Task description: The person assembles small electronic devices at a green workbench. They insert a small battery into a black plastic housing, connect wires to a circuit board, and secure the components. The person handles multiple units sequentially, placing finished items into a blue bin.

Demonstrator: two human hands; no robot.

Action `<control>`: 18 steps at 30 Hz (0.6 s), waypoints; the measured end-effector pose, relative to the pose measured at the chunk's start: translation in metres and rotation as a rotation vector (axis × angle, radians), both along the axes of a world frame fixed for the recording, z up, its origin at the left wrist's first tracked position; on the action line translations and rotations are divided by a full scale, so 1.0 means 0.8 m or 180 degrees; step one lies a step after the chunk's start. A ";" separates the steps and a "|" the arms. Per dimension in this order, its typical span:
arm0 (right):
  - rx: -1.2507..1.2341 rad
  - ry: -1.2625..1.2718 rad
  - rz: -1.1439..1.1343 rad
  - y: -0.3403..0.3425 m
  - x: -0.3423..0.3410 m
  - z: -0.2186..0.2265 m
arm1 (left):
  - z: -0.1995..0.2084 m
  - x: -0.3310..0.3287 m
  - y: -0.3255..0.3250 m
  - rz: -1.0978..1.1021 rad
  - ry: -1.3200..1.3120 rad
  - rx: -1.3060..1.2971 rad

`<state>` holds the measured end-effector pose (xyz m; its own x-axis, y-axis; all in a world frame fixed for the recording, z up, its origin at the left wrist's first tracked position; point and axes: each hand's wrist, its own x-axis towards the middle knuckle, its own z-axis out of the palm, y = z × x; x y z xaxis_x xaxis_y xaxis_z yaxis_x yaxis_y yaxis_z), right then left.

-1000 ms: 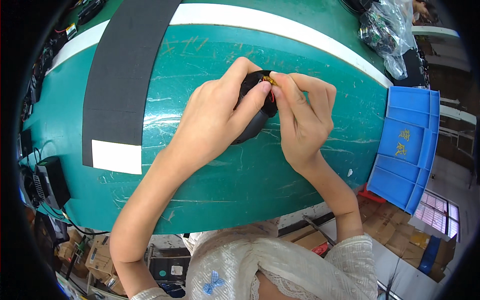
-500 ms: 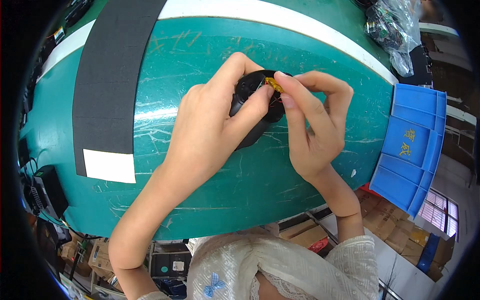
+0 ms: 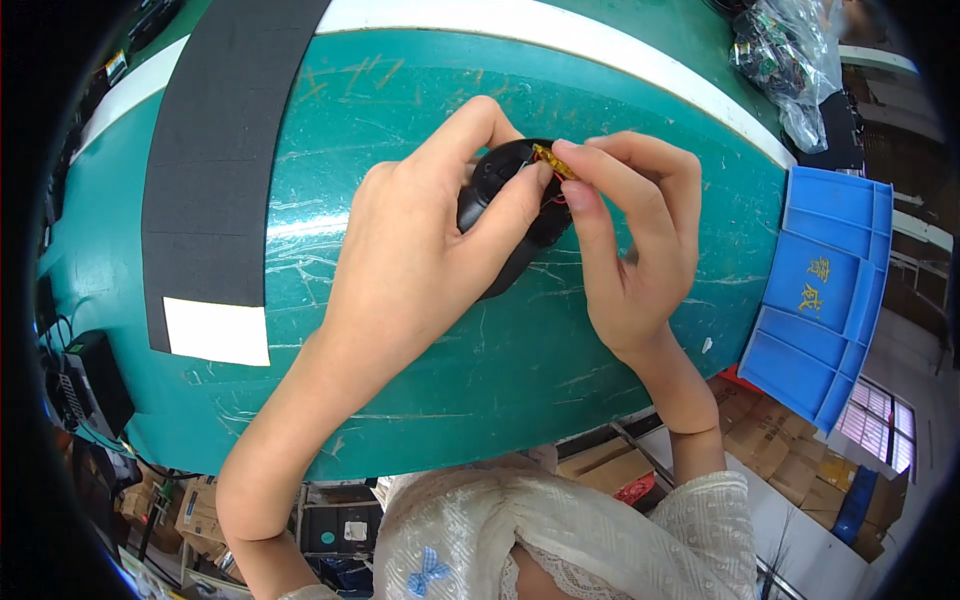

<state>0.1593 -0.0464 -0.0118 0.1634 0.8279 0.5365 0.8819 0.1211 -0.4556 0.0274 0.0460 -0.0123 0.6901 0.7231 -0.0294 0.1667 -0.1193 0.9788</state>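
A rounded black plastic housing (image 3: 486,182) is held above the green tabletop, its open inside facing up. My left hand (image 3: 405,235) wraps around it from the left, with the thumb lying across the opening close to the wires. Thin red wires run out of the housing to a small yellow-wrapped part (image 3: 555,163) at its right rim. My right hand (image 3: 640,230) pinches that part between thumb and index finger, the other fingers curled behind. My left thumb tip is right beside the yellow part; whether it touches cannot be made out.
A black mat strip (image 3: 215,150) with a white card (image 3: 217,331) lies on the green table (image 3: 420,420) at left. At the right edge stands a blue plastic bin (image 3: 815,295). Bagged electronic parts (image 3: 785,65) sit at far right, a black box device (image 3: 98,378) at near left.
The yellow part has tilted and shifted slightly in my right fingers, and more red wire shows beneath it. My right hand has turned a little. The left still grips the housing.
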 end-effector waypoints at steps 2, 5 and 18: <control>0.0044 0.0140 -0.0022 0.001 -0.001 0.002 | 0.001 0.000 0.000 -0.0018 0.0023 -0.0027; 0.0227 0.0245 -0.0019 0.005 -0.006 -0.001 | -0.001 -0.001 0.000 -0.0015 0.0004 -0.0042; 0.0286 -0.0274 -0.0027 0.009 0.004 -0.006 | -0.003 -0.006 0.009 -0.0608 0.0181 -0.0075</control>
